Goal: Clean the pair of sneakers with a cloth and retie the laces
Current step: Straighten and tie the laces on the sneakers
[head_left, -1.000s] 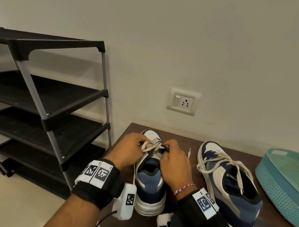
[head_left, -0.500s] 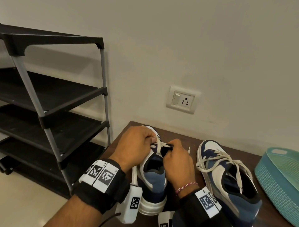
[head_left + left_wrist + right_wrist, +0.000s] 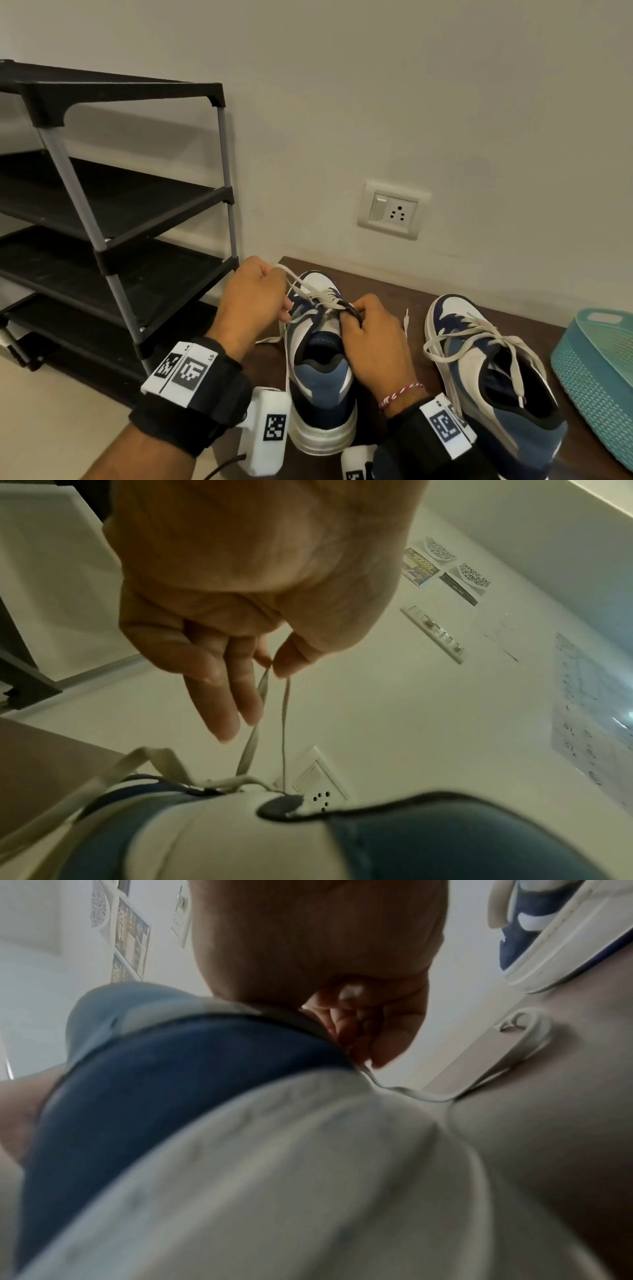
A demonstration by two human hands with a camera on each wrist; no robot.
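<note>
Here, low in the frame, the left hand (image 3: 255,301) pinches a soft, flat cream lace (image 3: 255,734) taut above the blue-and-white sneaker (image 3: 320,373), while the right hand's (image 3: 371,337) curled grip pins the limp knot, best held near the eyelets.

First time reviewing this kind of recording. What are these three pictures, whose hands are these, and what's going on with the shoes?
No machine here: a person wears three cameras, one on the head and one on each wrist. On a brown table stand two sneakers. The left hand pinches a loop of the near sneaker's lace and holds it taut. The right hand grips that sneaker at the knot. The second sneaker sits beside it, laced, near a teal basket. A black rack stands left.
</note>
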